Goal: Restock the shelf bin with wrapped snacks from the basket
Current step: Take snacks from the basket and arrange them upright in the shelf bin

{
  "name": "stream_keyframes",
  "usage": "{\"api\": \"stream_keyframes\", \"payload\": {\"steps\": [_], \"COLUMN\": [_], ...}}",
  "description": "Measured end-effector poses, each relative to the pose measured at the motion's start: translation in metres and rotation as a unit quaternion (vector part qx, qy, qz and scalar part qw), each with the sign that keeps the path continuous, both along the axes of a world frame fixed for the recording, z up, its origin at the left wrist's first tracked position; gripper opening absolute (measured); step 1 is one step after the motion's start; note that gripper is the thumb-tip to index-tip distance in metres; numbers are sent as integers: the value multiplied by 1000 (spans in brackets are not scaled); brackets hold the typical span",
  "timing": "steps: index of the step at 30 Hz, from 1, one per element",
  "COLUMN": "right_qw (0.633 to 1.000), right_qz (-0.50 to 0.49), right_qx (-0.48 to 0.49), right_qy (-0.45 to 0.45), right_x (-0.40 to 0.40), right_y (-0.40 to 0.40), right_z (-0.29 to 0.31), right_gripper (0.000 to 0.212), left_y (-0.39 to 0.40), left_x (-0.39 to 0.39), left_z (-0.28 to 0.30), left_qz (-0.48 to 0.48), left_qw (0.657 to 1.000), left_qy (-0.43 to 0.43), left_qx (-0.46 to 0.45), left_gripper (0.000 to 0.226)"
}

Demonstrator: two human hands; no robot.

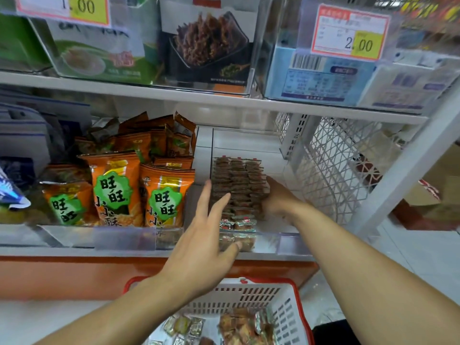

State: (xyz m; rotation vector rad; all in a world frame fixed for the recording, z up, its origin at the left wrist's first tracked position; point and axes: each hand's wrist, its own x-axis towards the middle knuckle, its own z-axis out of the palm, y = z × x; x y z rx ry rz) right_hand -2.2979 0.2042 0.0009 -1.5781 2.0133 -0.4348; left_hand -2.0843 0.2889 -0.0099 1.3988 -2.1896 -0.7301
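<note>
A clear shelf bin holds rows of small brown wrapped snacks packed on edge. My right hand is inside the bin, its fingers against the right side of the rows; whether it grips any I cannot tell. My left hand hovers at the bin's front left with straight spread fingers, holding nothing, its thumb near the front packets. Below stands a white basket with a red rim, holding more wrapped snacks.
Orange snack bags fill the bin to the left. A white lattice basket stands to the right. The upper shelf carries clear bins with boxes and price tags. An orange shelf base runs under the bins.
</note>
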Motion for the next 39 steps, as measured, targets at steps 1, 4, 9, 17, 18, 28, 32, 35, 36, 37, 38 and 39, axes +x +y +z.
{"api": "stream_keyframes", "payload": {"steps": [1, 4, 9, 17, 18, 28, 32, 35, 36, 37, 38, 39], "right_qw": [1000, 1000, 1000, 896, 876, 878, 914, 893, 890, 890, 892, 894], "right_qz": [-11, -1, 12, 66, 122, 344, 240, 340, 355, 361, 360, 359], "right_qx": [1, -8, 4, -430, -457, 269, 274, 231, 229, 226, 224, 222], "right_qy": [0, -3, 9, -87, -93, 194, 179, 185, 174, 164, 158, 150], "right_x": [-1, -1, 0, 44, 55, 53, 46, 46, 46, 47, 49, 51], "right_y": [1, 2, 7, 63, 80, 199, 230, 240, 240, 240, 240, 240], "right_z": [1, 0, 4, 36, 26, -228, -296, -324, -331, -338, -343, -348], "right_gripper": [55, 51, 63, 30, 27, 41, 84, 103, 104, 102, 100, 100], "left_y": [0, -1, 1, 24, 27, 68, 80, 98, 105, 111, 115, 119], "left_x": [1, 7, 12, 30, 33, 87, 83, 73, 69, 66, 64, 61], "left_z": [0, 2, 7, 15, 8, -179, -227, -265, -277, -290, -301, -310], "left_qz": [-3, -17, -43, -31, -46, -198, -142, -113, -104, -99, -99, -101], "left_qw": [1000, 1000, 999, 990, 994, 823, 844, 862, 864, 865, 864, 862], "left_qy": [0, -1, 20, 84, 43, -433, -387, -355, -354, -361, -374, -388], "left_qx": [0, -10, -17, -108, -84, 308, 342, 344, 342, 335, 322, 309], "left_gripper": [90, 88, 82, 16, 14, 50, 50, 63, 69, 73, 77, 81]}}
